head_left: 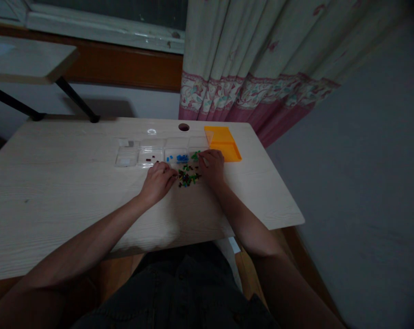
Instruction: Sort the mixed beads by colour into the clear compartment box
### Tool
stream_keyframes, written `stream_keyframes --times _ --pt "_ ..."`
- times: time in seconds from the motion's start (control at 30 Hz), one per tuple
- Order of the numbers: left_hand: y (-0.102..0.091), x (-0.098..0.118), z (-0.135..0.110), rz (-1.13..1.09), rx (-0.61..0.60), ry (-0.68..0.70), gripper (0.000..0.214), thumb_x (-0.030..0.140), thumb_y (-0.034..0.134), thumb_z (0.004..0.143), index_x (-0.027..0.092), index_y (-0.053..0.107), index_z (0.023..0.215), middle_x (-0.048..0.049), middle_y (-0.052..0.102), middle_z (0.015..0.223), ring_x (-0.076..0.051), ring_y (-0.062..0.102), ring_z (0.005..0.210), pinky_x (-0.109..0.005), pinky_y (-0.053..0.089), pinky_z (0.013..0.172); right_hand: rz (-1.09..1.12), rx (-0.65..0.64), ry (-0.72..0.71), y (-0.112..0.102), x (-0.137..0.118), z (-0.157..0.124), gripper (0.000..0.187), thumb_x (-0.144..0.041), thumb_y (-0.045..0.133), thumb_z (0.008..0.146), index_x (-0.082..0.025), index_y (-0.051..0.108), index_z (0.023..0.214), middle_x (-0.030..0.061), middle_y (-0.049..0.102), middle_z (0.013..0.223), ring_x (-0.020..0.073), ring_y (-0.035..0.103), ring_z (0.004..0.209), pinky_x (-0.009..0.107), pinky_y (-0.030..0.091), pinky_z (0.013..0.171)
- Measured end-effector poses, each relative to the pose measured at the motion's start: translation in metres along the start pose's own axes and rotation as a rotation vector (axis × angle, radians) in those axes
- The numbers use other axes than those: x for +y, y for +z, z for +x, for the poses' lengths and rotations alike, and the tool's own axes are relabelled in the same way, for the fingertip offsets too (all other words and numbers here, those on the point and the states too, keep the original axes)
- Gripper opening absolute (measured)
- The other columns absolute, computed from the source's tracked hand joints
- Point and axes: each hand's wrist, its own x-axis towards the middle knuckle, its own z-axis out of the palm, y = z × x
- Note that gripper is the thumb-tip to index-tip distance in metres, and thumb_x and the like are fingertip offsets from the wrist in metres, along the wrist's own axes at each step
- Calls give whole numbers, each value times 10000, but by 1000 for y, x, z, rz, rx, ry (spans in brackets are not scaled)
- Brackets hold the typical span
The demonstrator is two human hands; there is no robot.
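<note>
A loose pile of small coloured pieces (189, 177), green, dark red and black, lies on the pale wooden table (56, 183). My left hand (158, 181) rests at the pile's left edge with its fingers curled in a pinch over the pieces. My right hand (212, 165) sits at the pile's right edge, fingers bent down onto the table near some green pieces (195, 156). What either hand holds is too small to make out. Just beyond the hands stands a clear divided tray (148, 153) with blue pieces (182, 158) in one compartment and dark ones in another.
An orange tray (223, 142) lies to the right of the clear one. A round cable hole (184, 127) is at the table's back edge. A curtain (248, 68) hangs behind; a second table's legs (76, 98) stand at the left.
</note>
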Motion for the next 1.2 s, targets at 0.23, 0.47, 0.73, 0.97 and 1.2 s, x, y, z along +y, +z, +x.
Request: stream_keyframes --times 0.23,0.47,0.73,0.97,1.2 --pt "0 0 1 -16 15 -11 211 287 541 987 175 717 956 -124 611 980 -296 541 993 -467 458 928 91 -138 -257 1 -10 -6 186 -318 633 959 -272 791 1045 57 725 1063 227 574 1120 399 425 1039" --pt "2 -10 3 -206 125 -80 188 287 535 989 180 667 909 -79 613 899 -247 565 947 -408 475 887 79 -286 -446 5 -28 -15 217 -407 682 939 -313 783 1106 36 741 1103 233 572 1155 419 397 1058" --pt "-2 -8 4 -282 159 -70 224 313 535 994 180 638 846 -75 617 860 -239 569 907 -392 474 847 52 -244 -507 5 -42 -19 189 -385 642 976 -295 789 1053 33 756 1007 222 587 1090 418 372 1040" --pt "-1 -8 4 -268 146 -82 243 316 531 992 185 621 808 -70 607 846 -232 569 885 -381 477 823 67 -212 -518 6 -44 -21 171 -347 636 982 -286 793 1009 24 762 972 210 587 1057 410 359 1035" --pt "0 -7 4 -265 142 -80 239 279 518 997 176 648 824 -86 626 868 -233 580 891 -380 480 832 55 -179 -402 6 -32 -15 146 -314 658 962 -284 800 970 26 765 975 215 593 1055 409 379 1035"
